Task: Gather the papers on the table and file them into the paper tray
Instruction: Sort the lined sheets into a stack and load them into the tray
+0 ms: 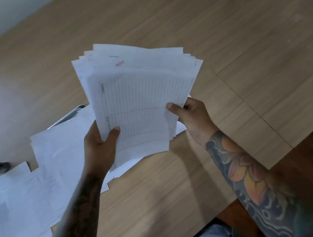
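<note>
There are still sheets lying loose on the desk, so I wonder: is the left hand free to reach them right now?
Probably not yet. The left hand and the right hand both grip the fanned stack. The loose sheets lie uncovered just left of that arm, so nothing else blocks them.

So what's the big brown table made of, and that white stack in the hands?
The brown table looks like matte wood-grain laminate, streaked and seamed between panels. The fanned white stack is thin printed paper; its sheets bend.
</note>
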